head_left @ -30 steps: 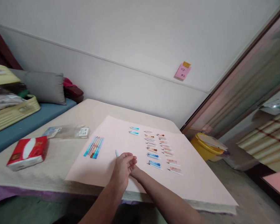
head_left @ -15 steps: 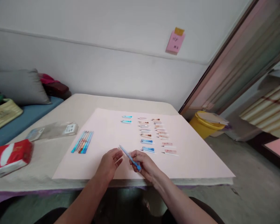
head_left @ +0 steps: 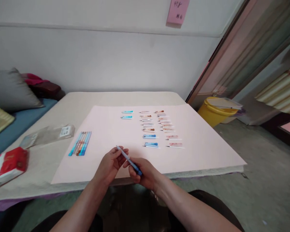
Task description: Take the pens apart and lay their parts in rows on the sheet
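Note:
A light-blue pen with a darker blue end [head_left: 128,158] slants between my two hands above the near edge of the pink sheet [head_left: 106,129]. My right hand [head_left: 143,170] is closed around its darker end. My left hand [head_left: 113,162] has thumb and fingers at its pale pointed end. To the left, a bunch of assembled pens [head_left: 80,143] in blue, brown and pale colours lies side by side. Right of centre, pen parts with slim refills lie in columns, among them blue barrels [head_left: 150,144] and pinkish barrels [head_left: 175,144]. Two turquoise ones [head_left: 127,117] lie farther back.
At left, a clear plastic packet [head_left: 48,135] and a red-and-white tissue pack [head_left: 8,166] lie on the cream table cover. A grey pillow [head_left: 12,90] rests beyond them. On the right floor stands a yellow bin [head_left: 215,112]. The wall bounds the table's far side.
My left hand has closed in on the pen's pointed end, where it was apart before. Both hands and the pen show slightly farther left, and the camera view has tilted down.

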`<state>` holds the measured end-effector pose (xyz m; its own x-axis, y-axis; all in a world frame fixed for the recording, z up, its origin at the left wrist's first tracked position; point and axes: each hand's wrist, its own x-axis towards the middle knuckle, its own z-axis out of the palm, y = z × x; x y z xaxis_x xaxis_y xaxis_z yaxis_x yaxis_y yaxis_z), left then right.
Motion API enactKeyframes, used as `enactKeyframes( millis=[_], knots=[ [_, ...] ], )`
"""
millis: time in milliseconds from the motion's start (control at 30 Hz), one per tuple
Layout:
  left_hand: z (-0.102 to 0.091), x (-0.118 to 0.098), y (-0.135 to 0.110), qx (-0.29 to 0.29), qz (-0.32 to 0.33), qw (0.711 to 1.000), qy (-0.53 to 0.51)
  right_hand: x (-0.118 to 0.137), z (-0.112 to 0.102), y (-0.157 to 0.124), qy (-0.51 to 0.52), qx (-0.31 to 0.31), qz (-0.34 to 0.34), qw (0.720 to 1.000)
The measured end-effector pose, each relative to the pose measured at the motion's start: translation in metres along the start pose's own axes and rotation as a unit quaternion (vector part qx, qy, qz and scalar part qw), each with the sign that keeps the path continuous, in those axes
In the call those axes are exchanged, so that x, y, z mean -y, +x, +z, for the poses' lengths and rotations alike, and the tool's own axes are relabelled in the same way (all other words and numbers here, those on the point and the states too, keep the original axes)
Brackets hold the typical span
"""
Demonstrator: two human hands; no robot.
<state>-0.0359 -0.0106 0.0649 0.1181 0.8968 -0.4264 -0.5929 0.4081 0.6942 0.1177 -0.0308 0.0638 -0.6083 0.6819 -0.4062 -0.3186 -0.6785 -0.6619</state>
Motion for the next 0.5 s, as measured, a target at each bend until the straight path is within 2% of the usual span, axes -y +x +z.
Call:
enactKeyframes(
  millis=[67, 167, 267, 400, 467, 500],
  knots=[
    [0.002, 0.002, -0.002, 0.017, 0.001, 1.000, 0.006, -0.001, 0.002, -0.001, 0.003, 0.007, -0.001, 1.000],
    [0.002, 0.006, -0.004, 0.018, 0.018, 1.000, 0.017, -0.004, 0.003, 0.000, -0.061, -0.044, -0.047, 0.996],
    [0.000, 0.009, -0.004, -0.014, 0.036, 0.999, 0.037, -0.007, 0.005, 0.004, -0.168, -0.101, -0.105, 0.975],
    [-0.003, 0.009, -0.002, -0.066, 0.040, 0.995, 0.064, -0.009, 0.010, 0.008, -0.313, -0.158, -0.144, 0.925],
    [-0.003, 0.009, -0.002, -0.076, 0.032, 0.994, 0.065, -0.009, 0.011, 0.009, -0.331, -0.164, -0.138, 0.919],
    [-0.002, 0.008, -0.002, -0.070, 0.027, 0.996, 0.055, -0.009, 0.011, 0.008, -0.317, -0.160, -0.129, 0.926]
  ],
)
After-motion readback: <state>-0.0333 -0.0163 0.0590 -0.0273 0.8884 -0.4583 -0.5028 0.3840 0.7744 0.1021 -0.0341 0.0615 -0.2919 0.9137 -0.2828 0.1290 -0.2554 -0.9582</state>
